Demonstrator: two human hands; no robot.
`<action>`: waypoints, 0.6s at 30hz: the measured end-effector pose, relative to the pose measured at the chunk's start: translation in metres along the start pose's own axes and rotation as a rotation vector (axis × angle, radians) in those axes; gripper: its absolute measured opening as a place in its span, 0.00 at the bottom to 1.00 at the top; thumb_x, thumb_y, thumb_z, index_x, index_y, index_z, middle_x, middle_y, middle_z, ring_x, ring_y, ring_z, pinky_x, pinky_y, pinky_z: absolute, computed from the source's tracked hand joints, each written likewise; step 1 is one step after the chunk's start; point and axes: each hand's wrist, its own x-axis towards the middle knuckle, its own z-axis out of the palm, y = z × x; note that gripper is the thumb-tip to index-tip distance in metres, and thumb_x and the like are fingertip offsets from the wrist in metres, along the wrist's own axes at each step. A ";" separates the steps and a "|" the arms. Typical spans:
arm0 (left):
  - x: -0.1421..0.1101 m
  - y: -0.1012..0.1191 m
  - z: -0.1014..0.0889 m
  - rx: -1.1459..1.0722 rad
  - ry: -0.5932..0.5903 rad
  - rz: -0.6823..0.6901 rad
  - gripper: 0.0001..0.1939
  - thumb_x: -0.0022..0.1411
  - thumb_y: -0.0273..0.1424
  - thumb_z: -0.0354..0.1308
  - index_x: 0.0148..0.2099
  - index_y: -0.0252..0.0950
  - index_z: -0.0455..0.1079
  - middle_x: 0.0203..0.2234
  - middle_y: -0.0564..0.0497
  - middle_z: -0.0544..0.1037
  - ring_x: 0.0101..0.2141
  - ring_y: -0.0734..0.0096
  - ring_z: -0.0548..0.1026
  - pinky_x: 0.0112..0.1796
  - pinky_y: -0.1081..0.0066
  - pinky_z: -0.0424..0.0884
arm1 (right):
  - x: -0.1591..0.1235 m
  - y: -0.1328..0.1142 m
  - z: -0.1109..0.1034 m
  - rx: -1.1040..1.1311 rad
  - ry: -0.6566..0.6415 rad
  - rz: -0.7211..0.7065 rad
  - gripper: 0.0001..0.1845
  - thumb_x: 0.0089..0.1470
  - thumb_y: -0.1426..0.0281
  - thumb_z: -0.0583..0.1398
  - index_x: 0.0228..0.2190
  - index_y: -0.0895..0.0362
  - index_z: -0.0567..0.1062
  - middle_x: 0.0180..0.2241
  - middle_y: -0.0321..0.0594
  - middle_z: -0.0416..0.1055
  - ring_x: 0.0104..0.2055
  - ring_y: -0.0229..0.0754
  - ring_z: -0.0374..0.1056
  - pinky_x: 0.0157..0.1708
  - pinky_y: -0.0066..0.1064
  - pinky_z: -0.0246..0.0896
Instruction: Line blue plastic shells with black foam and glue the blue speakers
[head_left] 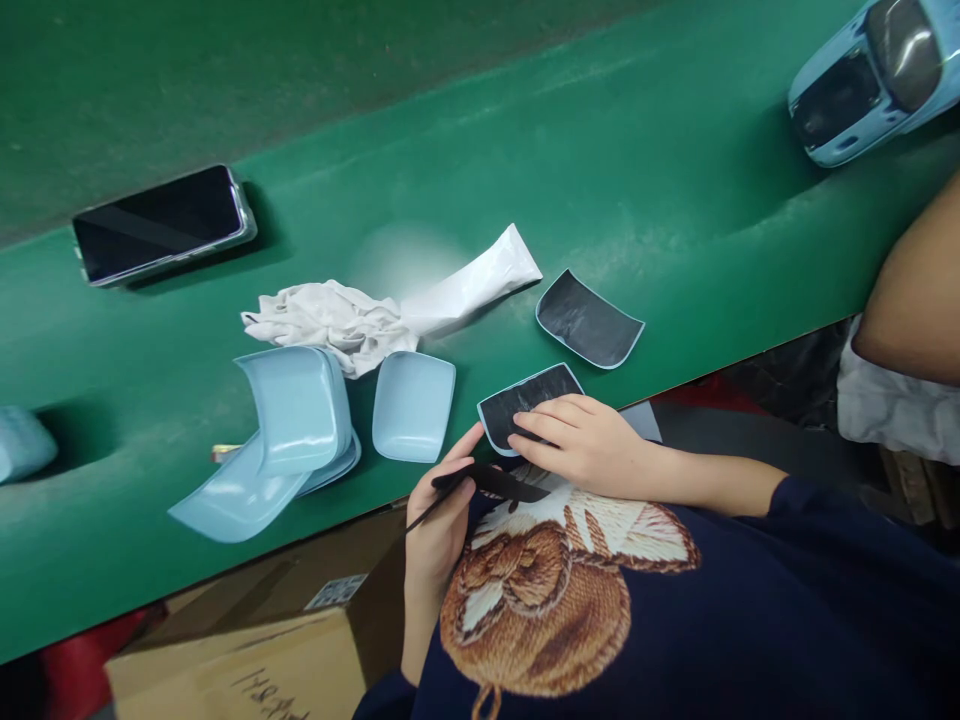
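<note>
In the head view my left hand (441, 515) pinches a thin black flexible strip (510, 486) between thumb and fingers. One of its fingertips reaches the left edge of a curved blue panel with a black face (547, 387) at the table's front edge. My right hand (581, 440) lies over that panel, fingers stretched out and resting on the black face. Just beyond lies a second black-faced panel (590, 320). Left of my hands sit a single light-blue panel (414, 405), hollow side up, and a stack of curved light-blue panels (292, 410).
Behind the panels lie a crumpled white cloth (330, 318) and a white packet (476, 283). A phone (161, 225) lies at the back left of the green table (660, 150). A light-blue model car (870, 85) stands far right, near another person's arm (915, 290). Below is a cardboard box (247, 660).
</note>
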 end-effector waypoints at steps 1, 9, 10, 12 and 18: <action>0.000 0.000 0.000 0.000 -0.002 -0.001 0.08 0.52 0.34 0.74 0.37 0.42 0.84 0.52 0.44 0.81 0.56 0.48 0.76 0.39 0.71 0.81 | 0.000 -0.001 0.000 -0.011 -0.003 0.004 0.16 0.67 0.77 0.51 0.44 0.61 0.79 0.47 0.45 0.78 0.44 0.46 0.70 0.43 0.36 0.66; 0.001 0.000 0.000 0.009 0.012 0.006 0.08 0.51 0.34 0.74 0.35 0.42 0.83 0.52 0.45 0.81 0.55 0.48 0.78 0.49 0.61 0.79 | -0.002 -0.001 0.000 -0.048 -0.008 -0.012 0.16 0.67 0.76 0.52 0.45 0.58 0.78 0.51 0.46 0.77 0.48 0.45 0.70 0.47 0.39 0.67; 0.001 -0.001 0.000 0.009 0.013 0.010 0.07 0.51 0.34 0.74 0.35 0.42 0.83 0.52 0.45 0.81 0.55 0.47 0.77 0.51 0.58 0.78 | -0.002 -0.001 0.000 -0.044 -0.011 -0.011 0.16 0.67 0.76 0.52 0.46 0.58 0.79 0.50 0.46 0.77 0.48 0.46 0.70 0.47 0.39 0.67; 0.001 -0.001 0.000 0.003 0.011 0.017 0.07 0.50 0.34 0.75 0.34 0.43 0.83 0.51 0.46 0.82 0.55 0.47 0.77 0.54 0.54 0.75 | -0.002 -0.002 0.002 -0.030 -0.014 -0.011 0.16 0.67 0.76 0.52 0.45 0.59 0.79 0.50 0.46 0.78 0.48 0.46 0.70 0.46 0.39 0.68; 0.001 -0.002 -0.001 -0.002 0.004 0.021 0.07 0.51 0.34 0.75 0.34 0.44 0.83 0.52 0.46 0.81 0.58 0.43 0.74 0.60 0.47 0.68 | -0.005 0.000 0.003 0.059 -0.054 0.031 0.16 0.66 0.76 0.53 0.47 0.59 0.78 0.51 0.47 0.77 0.50 0.46 0.70 0.46 0.39 0.68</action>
